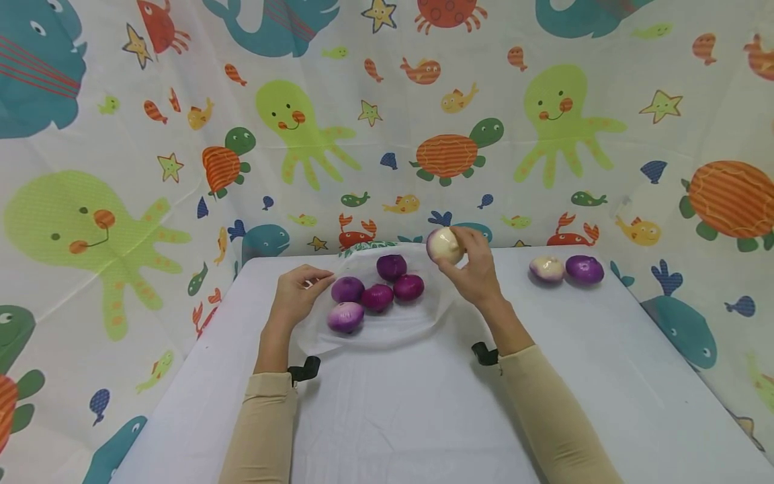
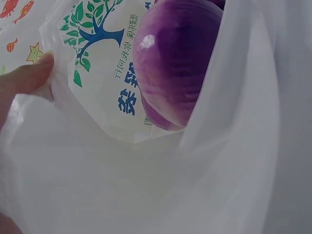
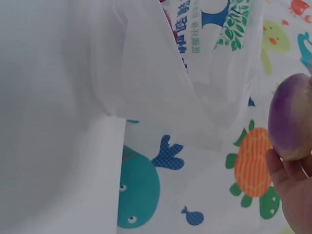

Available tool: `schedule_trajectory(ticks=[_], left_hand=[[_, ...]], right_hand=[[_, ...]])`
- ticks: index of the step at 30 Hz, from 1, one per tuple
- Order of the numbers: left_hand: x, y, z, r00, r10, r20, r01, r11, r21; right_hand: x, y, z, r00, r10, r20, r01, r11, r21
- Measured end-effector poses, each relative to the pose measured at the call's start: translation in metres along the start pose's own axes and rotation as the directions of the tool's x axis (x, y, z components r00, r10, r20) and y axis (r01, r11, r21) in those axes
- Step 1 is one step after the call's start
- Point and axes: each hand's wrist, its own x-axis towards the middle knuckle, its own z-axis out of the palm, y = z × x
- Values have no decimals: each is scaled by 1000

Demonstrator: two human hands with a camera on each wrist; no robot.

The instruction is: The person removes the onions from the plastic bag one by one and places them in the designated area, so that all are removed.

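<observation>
A thin white plastic bag (image 1: 393,335) lies spread on the table, with several purple onions (image 1: 377,298) on or in it. My left hand (image 1: 294,296) pinches the bag's left edge between thumb and fingers. In the left wrist view, a large onion (image 2: 175,58) sits against the bag's printed side, which shows a green tree (image 2: 100,34). Raised at the bag's far right side, my right hand (image 1: 478,272) grips a purple-and-white onion (image 1: 443,246). The right wrist view shows that onion (image 3: 288,117) held clear of the bag, the fingertips under its lower end.
Two more onions stand side by side at the back right of the white table (image 1: 387,417), one pale-ended (image 1: 547,269) and one deep purple (image 1: 584,269). A curtain (image 1: 387,148) printed with sea animals hangs behind the table and along its sides.
</observation>
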Motion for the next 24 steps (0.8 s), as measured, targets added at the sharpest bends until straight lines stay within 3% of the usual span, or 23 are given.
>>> schedule_trajectory(ticks=[11, 24], left_hand=[[0, -1, -1, 1000, -3, 0, 3, 1000, 1], [0, -1, 0, 1000, -9, 1, 9, 1000, 11]], right_hand=[[3, 23, -18, 995, 20, -102, -23, 999, -29], [2, 41, -23, 991, 63, -120, -65, 998, -18]])
